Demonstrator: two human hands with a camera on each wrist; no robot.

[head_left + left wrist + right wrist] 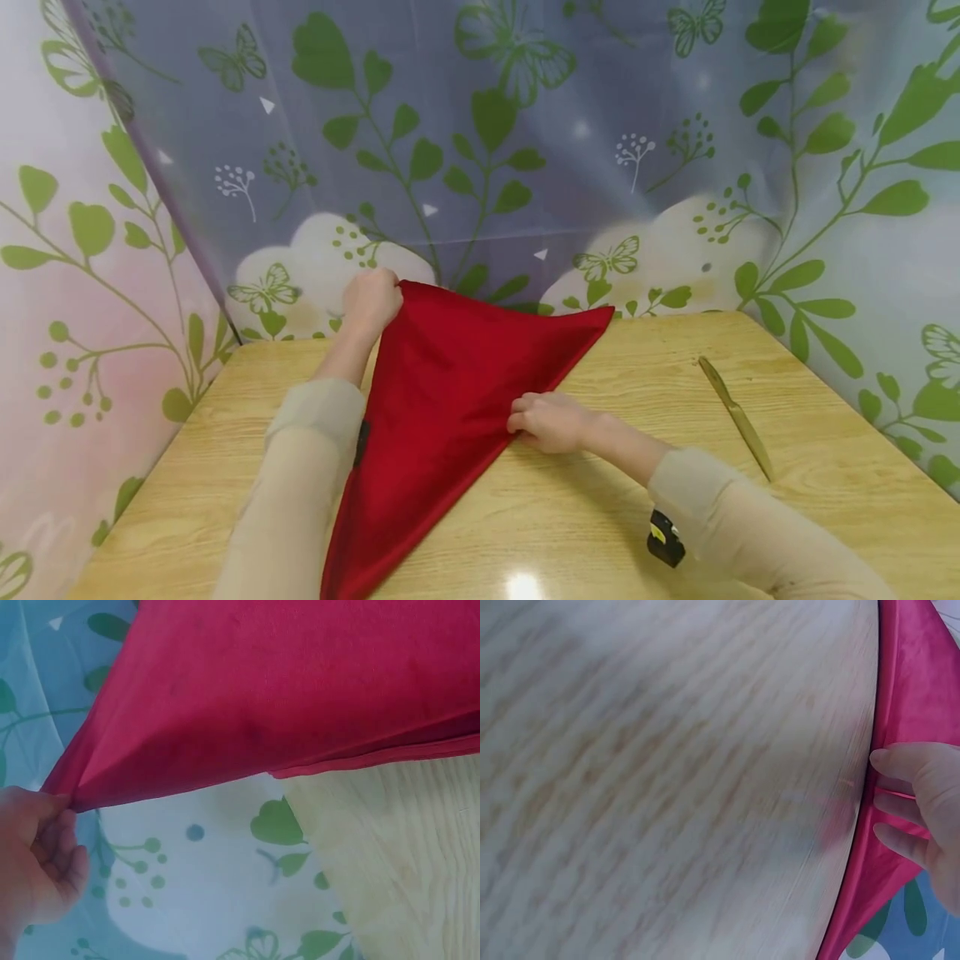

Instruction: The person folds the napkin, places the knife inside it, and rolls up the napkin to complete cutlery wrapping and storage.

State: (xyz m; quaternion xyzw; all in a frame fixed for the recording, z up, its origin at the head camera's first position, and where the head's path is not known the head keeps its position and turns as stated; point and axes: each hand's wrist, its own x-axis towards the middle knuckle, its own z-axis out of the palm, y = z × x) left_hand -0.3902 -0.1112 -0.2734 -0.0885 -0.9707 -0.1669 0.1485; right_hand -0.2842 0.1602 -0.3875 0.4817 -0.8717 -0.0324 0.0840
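Observation:
A red cloth (457, 375), folded into a triangle, slants across the table, one long folded edge running toward the front left. My left hand (372, 302) pinches its upper left corner and holds it raised; in the left wrist view the corner stretches from the fingertips of the left hand (45, 855) and the cloth (285, 690) hangs in a taut slope. Midway along the folded edge, my right hand (551, 421) grips the cloth with bent fingers. In the right wrist view, the right hand (930, 802) has its fingertips at the hem of the cloth (922, 682).
A gold-coloured knife (737, 421) lies on the wooden table (622, 467), to the right of the cloth. Behind the table's far edge hangs a printed curtain (427, 125) with leaves and butterflies, and similar fabric borders both sides.

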